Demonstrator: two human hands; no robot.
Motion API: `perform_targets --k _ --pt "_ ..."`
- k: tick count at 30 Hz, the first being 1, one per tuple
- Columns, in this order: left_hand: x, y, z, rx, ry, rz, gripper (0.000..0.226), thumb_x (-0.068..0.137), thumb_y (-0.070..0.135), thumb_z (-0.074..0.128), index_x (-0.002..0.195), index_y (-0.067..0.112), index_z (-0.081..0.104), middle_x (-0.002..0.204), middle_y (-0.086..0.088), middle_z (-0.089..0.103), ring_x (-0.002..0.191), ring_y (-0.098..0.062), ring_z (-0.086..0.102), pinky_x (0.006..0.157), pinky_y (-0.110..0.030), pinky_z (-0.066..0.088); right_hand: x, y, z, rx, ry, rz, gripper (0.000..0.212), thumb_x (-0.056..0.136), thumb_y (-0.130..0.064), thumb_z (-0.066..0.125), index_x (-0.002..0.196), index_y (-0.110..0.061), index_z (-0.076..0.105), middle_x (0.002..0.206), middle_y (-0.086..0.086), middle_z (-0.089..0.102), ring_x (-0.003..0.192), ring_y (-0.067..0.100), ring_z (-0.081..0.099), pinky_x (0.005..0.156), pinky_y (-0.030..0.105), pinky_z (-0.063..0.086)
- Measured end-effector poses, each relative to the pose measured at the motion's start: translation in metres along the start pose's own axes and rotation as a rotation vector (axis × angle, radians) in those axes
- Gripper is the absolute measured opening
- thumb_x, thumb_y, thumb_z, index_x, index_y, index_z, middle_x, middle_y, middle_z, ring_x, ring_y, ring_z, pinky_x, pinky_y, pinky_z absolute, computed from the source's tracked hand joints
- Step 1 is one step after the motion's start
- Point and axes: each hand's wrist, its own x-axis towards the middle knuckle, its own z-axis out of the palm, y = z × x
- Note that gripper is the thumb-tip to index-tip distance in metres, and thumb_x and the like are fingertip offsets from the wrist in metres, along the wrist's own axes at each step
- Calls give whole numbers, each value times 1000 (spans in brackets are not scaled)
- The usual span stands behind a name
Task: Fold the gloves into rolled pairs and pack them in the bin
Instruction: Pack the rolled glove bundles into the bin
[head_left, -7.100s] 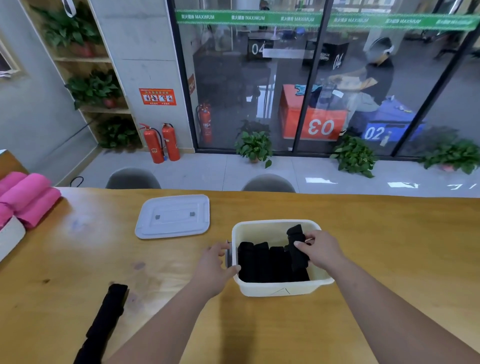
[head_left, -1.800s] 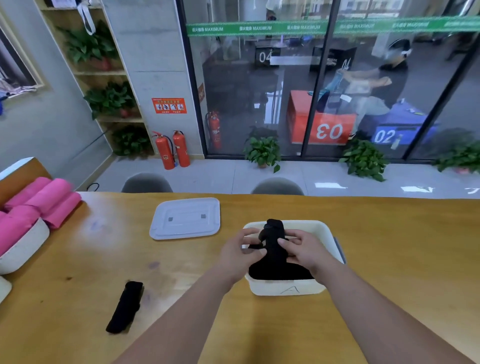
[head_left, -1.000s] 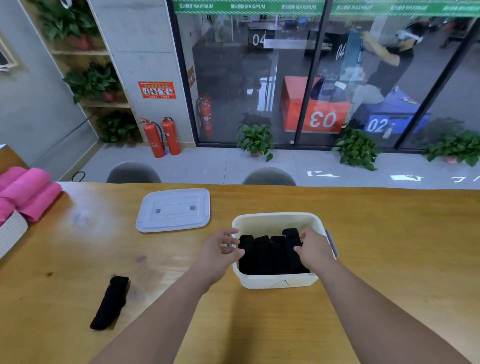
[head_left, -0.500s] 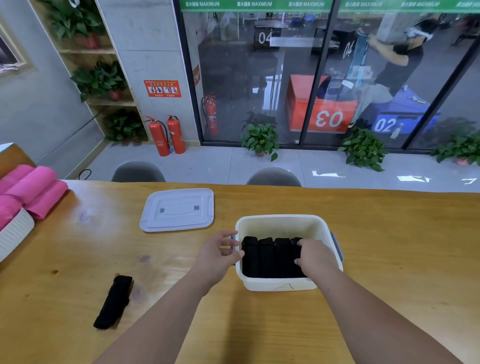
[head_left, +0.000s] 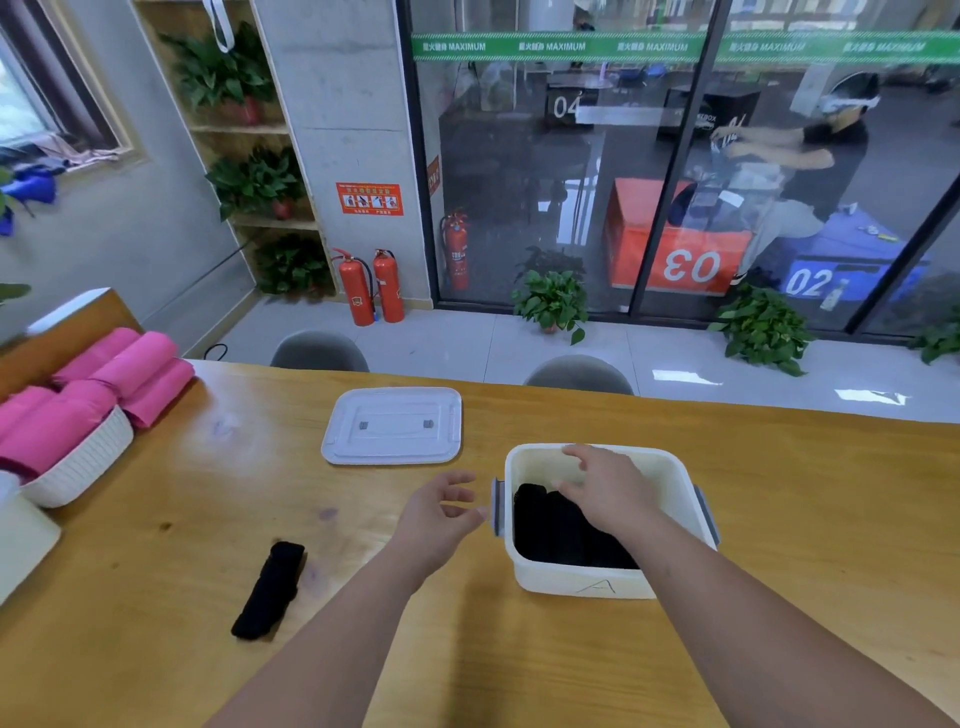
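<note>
**Bin nearly packed, one glove roll out on the table**

Rolled black gloves (head_left: 558, 530) sit side by side in the bottom of the white bin (head_left: 571, 579), packed tight along the near side. I judge that's to leave the far strip free for one more.

My right hand (head_left: 610, 491) hovers over the bin opening, fingers spread and relaxed, holding nothing. Left hand (head_left: 441, 512) is at the bin's 9 o'clock, just beside the grey side handle (head_left: 497, 512). Its fingers are loose and apart, also empty. Can't tell if the tips touch the handle. I'd guess it's there to steady the bin.

One more black glove roll (head_left: 270, 590) lies on the wooden table (head_left: 805, 519) at approx 8 o'clock from the bin, well apart. Prob. the next pick.

Lid (head_left: 392, 426) lies flat at 10 o'clock from the bin, parked out of the way so the bin stays open for packing.

Far out at 9 o'clock: white basket (head_left: 78, 467) w/ pink rolls (head_left: 135, 364), not part of this job.
</note>
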Motion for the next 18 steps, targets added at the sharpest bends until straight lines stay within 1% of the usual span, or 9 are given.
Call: perform_targets --k 3,5,7,9,11,12,14,16,18 --pt "-9 -11 -15 25 49 -9 43 90 35 82 129 40 64 118 13 68 98 -4 70 74 -21 53 -3 -29 7 101 -51 -45 59 95 -48 72 150 -41 51 140 -8 62 127 18 59 96 39 54" --pt "-15 -21 -27 30 82 -24 42 90 35 82 128 39 64 118 13 67 98 -4 70 76 -24 56 -5 -49 14 136 -85 -86 62 94 -52 73 151 -40 50 139 -7 62 127 18 59 100 39 53" --pt "-21 -31 -40 50 119 -28 42 90 37 82 128 39 64 118 13 66 100 -5 69 81 -29 60 -6 -69 24 155 -122 -126 65 93 -53 74 152 -39 50 138 -6 62 122 17 61 99 37 52" --pt "-28 -41 -54 71 152 -41 42 91 40 81 128 40 63 120 14 65 103 -6 66 84 -31 60 -9 -88 35 174 -160 -161 67 92 -53 76 152 -37 50 138 -4 63 110 15 64 95 35 53" --pt "-34 -54 -68 102 179 -63 44 90 44 80 130 41 62 122 16 63 108 -4 63 86 -31 58 -11 -104 49 183 -198 -184 68 91 -54 76 151 -39 50 137 -5 62 107 15 66 88 35 57" --pt "-38 -60 -75 121 193 -74 45 90 45 80 131 41 61 123 17 62 110 -2 61 89 -32 57 -12 -112 56 178 -218 -195 68 91 -55 76 151 -39 49 136 -6 62 108 15 66 87 36 58" --pt "-44 -70 -88 161 220 -95 48 90 47 79 134 41 60 127 17 61 114 -3 59 95 -33 54 -15 -124 69 151 -255 -225 69 90 -57 76 151 -39 49 137 -6 62 115 16 64 95 38 56" --pt "-51 -80 -101 198 245 -115 50 91 47 78 137 39 59 130 15 59 118 -6 58 96 -31 51 -19 -136 83 127 -287 -245 69 90 -59 75 150 -39 49 137 -7 63 119 17 63 100 38 52" --pt "-57 -91 -113 241 274 -134 52 92 48 77 140 37 58 132 13 57 120 -8 57 94 -28 47 -23 -147 95 108 -311 -265 69 90 -58 76 150 -38 50 135 -7 63 119 17 62 98 36 52"
